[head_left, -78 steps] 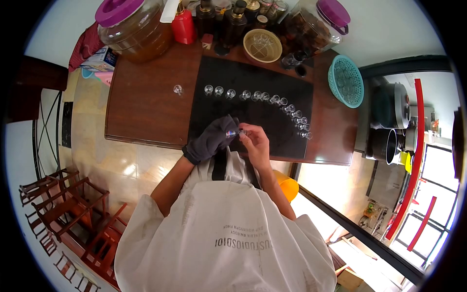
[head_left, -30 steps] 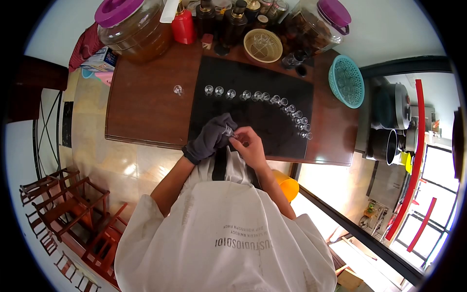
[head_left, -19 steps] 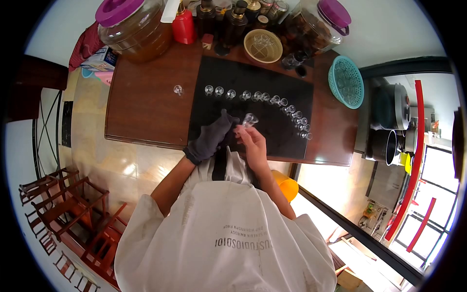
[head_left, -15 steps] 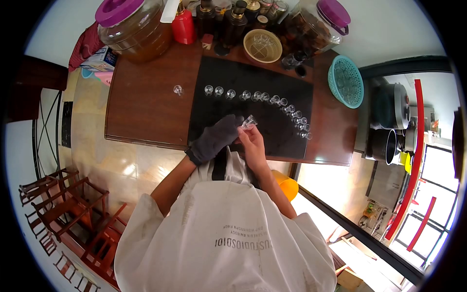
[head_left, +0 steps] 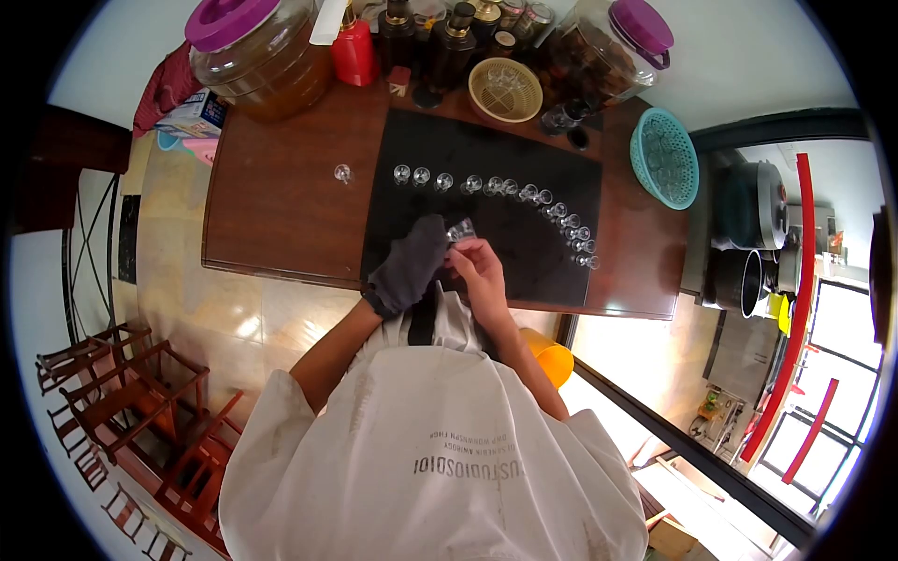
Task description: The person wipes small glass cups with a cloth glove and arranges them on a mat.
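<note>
My left hand (head_left: 412, 266) wears a dark grey glove, its fingers closed together against the side of a small clear glass (head_left: 460, 230). The bare fingertips of my right hand (head_left: 479, 273) pinch the same glass low down, close to my body above the front of the table. Part of the glass is hidden by the fingers. Beyond my hands, several small stemmed glasses (head_left: 474, 183) form a curved row across a black mat (head_left: 440, 140). Left of the mat, one more small glass (head_left: 342, 174) stands on the brown wooden table (head_left: 281, 206).
At the back are a purple-lidded jar (head_left: 271, 75) of brown liquid, a red pump bottle (head_left: 354, 56), dark bottles (head_left: 449, 47) and a beige basket (head_left: 505, 112) with glassware. A turquoise basket (head_left: 687, 192) of glasses sits right. Below the table edge is a yellow bin (head_left: 552, 360).
Both hands and the small glass have shifted slightly left, and the glass has changed its tilt. The gloved hand has turned more upright. The row of glasses stays as it was.
</note>
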The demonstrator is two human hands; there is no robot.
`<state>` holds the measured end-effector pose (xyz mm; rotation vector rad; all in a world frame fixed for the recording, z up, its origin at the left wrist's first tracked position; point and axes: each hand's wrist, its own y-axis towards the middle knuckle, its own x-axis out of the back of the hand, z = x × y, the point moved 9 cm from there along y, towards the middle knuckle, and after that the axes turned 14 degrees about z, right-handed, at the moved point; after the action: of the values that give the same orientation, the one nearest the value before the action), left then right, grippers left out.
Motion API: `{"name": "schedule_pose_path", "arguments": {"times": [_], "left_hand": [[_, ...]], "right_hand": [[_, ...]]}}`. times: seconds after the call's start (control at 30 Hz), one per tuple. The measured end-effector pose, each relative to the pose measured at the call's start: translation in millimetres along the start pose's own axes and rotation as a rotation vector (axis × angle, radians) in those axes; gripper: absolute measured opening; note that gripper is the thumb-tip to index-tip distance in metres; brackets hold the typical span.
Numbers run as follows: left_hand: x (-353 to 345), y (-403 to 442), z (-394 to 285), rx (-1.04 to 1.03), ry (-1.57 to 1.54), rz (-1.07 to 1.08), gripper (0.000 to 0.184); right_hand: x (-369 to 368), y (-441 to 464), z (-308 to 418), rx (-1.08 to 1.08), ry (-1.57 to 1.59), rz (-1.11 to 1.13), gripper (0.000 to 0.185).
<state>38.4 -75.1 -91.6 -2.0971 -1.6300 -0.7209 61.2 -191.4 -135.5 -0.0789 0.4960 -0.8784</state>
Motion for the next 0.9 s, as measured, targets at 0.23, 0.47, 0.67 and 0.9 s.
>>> {"name": "schedule_pose_path", "arguments": {"times": [0.23,0.47,0.67,0.9], "left_hand": [[4.2,-12.0,-16.3,-0.347,0.061,-0.144,0.06],[0.8,-8.9,-0.6,-0.179,-0.076,-0.07,0.062],[4.5,-10.1,7.2,-0.2,-0.072,-0.125,0.052],[0.4,-11.1,-0.4,-0.205,0.162,-0.109,0.054]], "right_hand": [[-1.6,2.5,6.1,0.006,-0.147,0.057,0.013],[7.4,-3.8,7.1,0.037,-0.256,-0.003,0.011],[10.5,-2.9,9.0,0.04,-0.33,0.009,0.024],[-3.0,-4.6,26.9,0.085,-0.217,0.037,0.024]]}}
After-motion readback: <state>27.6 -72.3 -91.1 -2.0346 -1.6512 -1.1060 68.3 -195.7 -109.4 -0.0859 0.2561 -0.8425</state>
